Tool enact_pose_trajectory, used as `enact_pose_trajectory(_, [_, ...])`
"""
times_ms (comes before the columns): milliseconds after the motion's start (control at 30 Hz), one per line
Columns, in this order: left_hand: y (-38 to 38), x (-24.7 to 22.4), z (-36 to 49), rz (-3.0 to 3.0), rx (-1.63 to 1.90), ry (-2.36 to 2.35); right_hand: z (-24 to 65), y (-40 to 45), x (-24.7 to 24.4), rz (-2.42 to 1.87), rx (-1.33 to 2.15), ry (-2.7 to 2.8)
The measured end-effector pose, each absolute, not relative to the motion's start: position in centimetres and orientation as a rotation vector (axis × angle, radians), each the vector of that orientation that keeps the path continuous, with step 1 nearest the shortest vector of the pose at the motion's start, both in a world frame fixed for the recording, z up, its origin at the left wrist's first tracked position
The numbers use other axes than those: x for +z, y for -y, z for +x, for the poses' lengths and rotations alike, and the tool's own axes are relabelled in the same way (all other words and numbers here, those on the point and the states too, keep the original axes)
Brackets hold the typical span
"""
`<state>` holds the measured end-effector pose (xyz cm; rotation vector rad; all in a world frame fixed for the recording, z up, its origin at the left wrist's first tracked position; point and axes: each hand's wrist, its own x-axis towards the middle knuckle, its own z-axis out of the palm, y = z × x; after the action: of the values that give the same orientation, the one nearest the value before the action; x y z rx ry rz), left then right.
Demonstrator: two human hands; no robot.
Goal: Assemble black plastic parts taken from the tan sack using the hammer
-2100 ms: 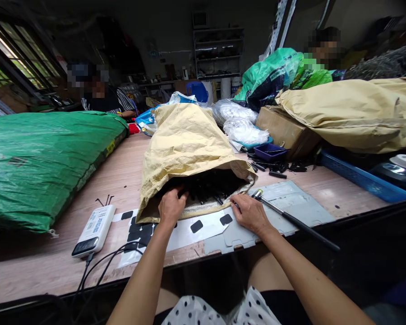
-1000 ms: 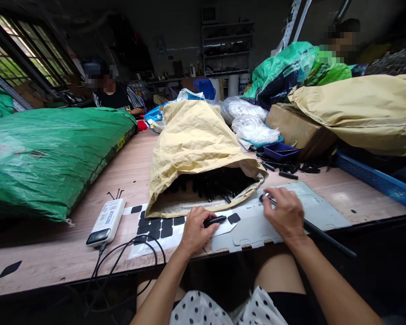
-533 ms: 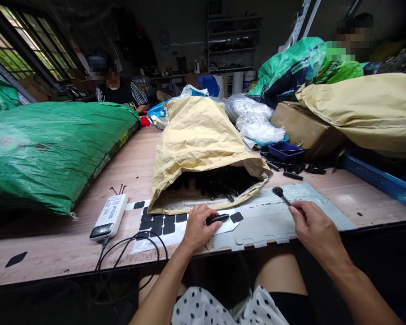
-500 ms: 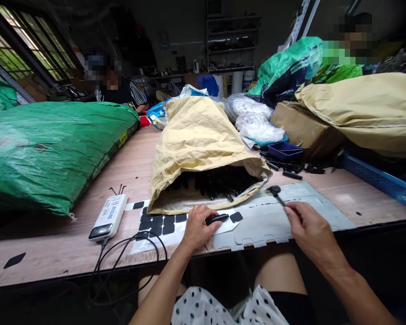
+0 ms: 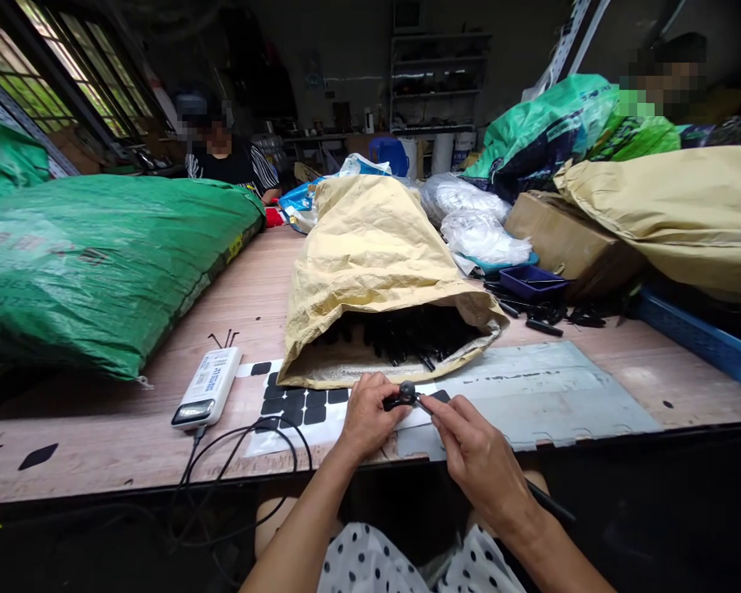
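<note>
Your left hand (image 5: 369,417) pinches a slim black rod (image 5: 391,403), apparently plastic: likely light, stiff, slick; hold 1 end. Your right hand (image 5: 478,457) grips a round-headed, black-handled, metal-shafted hammer (image 5: 407,390).

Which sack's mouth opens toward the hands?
The middle tan sack, with black pieces showing in its mouth. The right tan sack and big left green sack show no opening.

sack (image 5: 376,255) on table (image 5: 259,280) | power bank (image 5: 207,387) left of sack | carton (image 5: 571,235) right
</note>
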<state>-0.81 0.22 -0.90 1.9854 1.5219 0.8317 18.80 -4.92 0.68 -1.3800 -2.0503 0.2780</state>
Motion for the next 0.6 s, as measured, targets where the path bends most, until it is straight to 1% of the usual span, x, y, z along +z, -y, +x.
enact_pose_trajectory(267, [-0.3,-1.0,-0.7,1.969,0.837,-1.516,20.4,4.6,-0.1,-1.376,0.199,1.966])
enact_pose_trajectory(433, [-0.4,-1.0,-0.7,1.986,0.825,-1.527,20.6,5.0,0.0,-1.444,0.217,1.983])
enact_pose_trajectory(500, [-0.3,-0.9,-0.8,1.982,0.823,-1.52,21.4,4.9,0.3,-1.472,0.161,1.921])
enact_pose_trajectory(600, [-0.2,-0.8,-1.0,1.973,0.817,-1.492,23.9,4.2,0.6,-1.584,-0.021,1.828])
